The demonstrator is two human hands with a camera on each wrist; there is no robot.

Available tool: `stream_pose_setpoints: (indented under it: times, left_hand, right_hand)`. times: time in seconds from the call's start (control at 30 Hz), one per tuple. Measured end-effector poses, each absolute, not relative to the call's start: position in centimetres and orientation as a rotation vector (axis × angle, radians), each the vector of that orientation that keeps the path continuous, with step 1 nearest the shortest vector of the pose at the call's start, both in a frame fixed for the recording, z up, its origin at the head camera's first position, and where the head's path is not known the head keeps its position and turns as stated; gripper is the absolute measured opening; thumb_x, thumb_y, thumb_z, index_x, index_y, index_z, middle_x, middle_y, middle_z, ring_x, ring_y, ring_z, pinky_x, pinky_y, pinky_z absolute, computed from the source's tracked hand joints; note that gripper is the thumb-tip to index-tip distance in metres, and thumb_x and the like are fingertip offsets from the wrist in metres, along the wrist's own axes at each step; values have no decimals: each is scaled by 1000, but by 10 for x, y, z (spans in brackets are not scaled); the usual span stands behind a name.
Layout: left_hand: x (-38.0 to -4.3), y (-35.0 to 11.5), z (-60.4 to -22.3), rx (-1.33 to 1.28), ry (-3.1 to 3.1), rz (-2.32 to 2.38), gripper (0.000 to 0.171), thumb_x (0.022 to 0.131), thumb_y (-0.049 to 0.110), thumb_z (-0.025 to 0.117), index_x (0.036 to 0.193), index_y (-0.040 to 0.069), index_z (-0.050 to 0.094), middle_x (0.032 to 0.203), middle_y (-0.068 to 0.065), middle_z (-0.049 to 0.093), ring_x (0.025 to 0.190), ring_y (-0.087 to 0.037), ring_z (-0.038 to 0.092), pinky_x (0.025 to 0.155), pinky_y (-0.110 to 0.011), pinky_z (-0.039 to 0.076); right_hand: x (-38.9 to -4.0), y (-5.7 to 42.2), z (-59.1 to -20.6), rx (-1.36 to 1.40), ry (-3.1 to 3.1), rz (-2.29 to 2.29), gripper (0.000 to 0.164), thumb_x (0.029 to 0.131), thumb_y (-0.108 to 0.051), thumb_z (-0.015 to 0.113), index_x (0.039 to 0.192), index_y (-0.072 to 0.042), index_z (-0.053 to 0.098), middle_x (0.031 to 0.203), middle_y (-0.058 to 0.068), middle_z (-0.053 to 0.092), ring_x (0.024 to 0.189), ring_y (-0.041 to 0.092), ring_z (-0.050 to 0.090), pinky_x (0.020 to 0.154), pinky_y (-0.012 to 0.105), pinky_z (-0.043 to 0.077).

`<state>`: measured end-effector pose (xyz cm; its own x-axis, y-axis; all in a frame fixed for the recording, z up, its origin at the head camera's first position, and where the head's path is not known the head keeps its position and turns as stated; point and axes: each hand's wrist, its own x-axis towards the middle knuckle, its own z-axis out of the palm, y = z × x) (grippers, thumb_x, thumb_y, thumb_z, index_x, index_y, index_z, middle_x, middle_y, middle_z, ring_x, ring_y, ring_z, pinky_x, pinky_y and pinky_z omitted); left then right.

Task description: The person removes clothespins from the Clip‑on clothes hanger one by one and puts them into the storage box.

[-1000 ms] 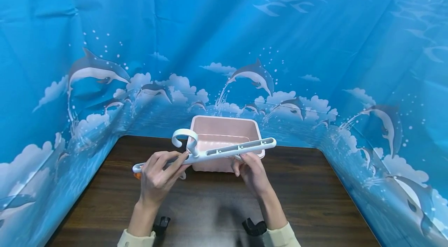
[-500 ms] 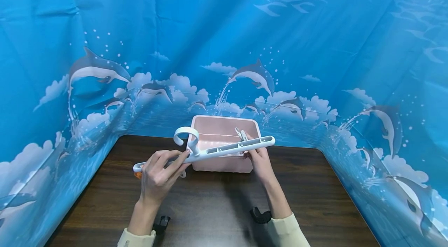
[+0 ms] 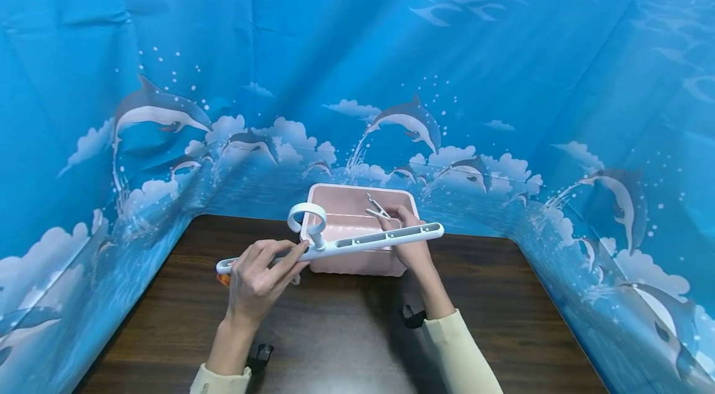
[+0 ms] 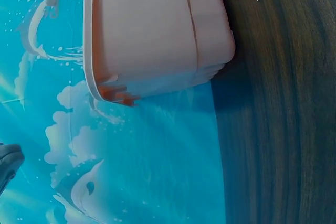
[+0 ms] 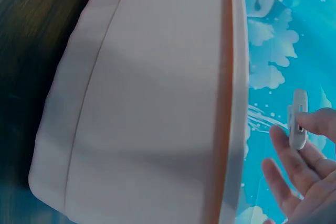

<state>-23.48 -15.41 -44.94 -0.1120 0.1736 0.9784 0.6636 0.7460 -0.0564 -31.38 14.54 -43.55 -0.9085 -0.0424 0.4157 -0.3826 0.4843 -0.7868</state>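
Note:
In the head view my left hand (image 3: 257,282) grips a white plastic hanger bar (image 3: 331,249) left of its hook. The bar is slotted along its length and tilts up to the right, with its curved hook (image 3: 307,211) standing upward. Under its left end shows a small orange piece (image 3: 223,280). Beyond the bar, over the bin's opening, my right hand (image 3: 414,252) holds a small white clothespin (image 3: 380,211), partly hidden by the fingers. The right wrist view shows this clothespin (image 5: 299,119) pinched by the thumb against the fingers, the other fingers (image 5: 286,156) spread.
A pink rectangular bin (image 3: 357,267) stands on the dark wooden table (image 3: 313,332), just behind the hanger. Blue dolphin-print sheeting (image 3: 491,71) surrounds the table at the back and both sides. Black wrist mounts (image 3: 412,317) sit beside the forearms.
My right hand has moved from under the bar to beyond it, bringing the clothespin up over the bin and turning it leftward. My left hand and the hanger have shifted very slightly right.

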Motion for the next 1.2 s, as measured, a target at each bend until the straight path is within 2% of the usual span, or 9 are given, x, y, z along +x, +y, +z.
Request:
stream_pose_setpoints:
  times: [0.1,0.33,0.47,0.67,0.8,0.9,1.0,1.13,1.2]
  left_hand:
    - [-235,-152,-448,-692,-1660,-468,36,106,42,67,116,12,85,92,-8,77,80,-24,66,68,-40,58]
    - [-236,-148,-446,-692,-1663,-475,36,107,41,67,117,12,85,92,-7,77,81,-24,66,69,-40,59]
    - [-237,-147,-445,-692,-1667,-473,36,107,41,67,118,12,85,92,-8,77,80,-24,66,69,-40,59]
    - [-237,-145,-445,-698,-1666,-472,36,107,41,66,117,12,85,91,-7,77,79,-23,66,68,-40,59]
    - [-237,-143,-445,-700,-1674,-483,36,107,41,66,117,12,85,92,-7,77,81,-23,66,68,-40,60]
    - [-237,-143,-445,-699,-1685,-483,36,107,41,67,117,12,85,93,-8,77,81,-24,66,68,-40,60]
    - [-237,-145,-447,-697,-1699,-469,36,107,42,67,118,13,85,92,-8,77,80,-24,65,66,-40,59]
    - [-235,-147,-449,-713,-1722,-432,37,107,43,66,119,14,85,91,-7,77,80,-23,66,64,-41,59]
    - [-235,-147,-450,-734,-1741,-401,36,108,43,65,121,16,84,91,-6,77,80,-23,67,63,-40,59]
  right_hand:
    - [-315,144,-436,328,-2400,1287,32,105,-24,70,133,-6,70,128,14,76,121,35,72,103,61,57]
    - [-315,143,-433,319,-2291,1332,30,105,-20,71,130,-4,71,128,17,76,123,36,70,105,60,57]
    - [-309,147,-426,360,-2163,1440,22,107,-15,67,123,-2,74,120,20,77,112,37,73,96,48,61]
    - [-298,163,-419,279,-1994,1577,21,112,-18,61,119,-3,74,114,20,76,107,26,70,88,24,51]
    - [-274,181,-403,224,-1839,1633,24,112,-15,59,118,4,72,109,14,74,102,20,69,83,21,56]
    - [-255,194,-391,238,-1742,1624,28,113,-15,56,119,10,69,109,7,72,104,20,70,92,24,58]
    - [-238,204,-385,283,-1733,1548,30,114,-15,52,124,9,67,113,5,71,110,18,69,103,25,53]
    - [-217,208,-383,394,-1858,1302,27,112,-8,53,133,-1,68,125,12,72,123,15,63,105,25,46]
    - [-210,207,-381,492,-1929,1113,31,109,-11,57,137,-5,68,133,13,71,129,19,61,109,30,44]
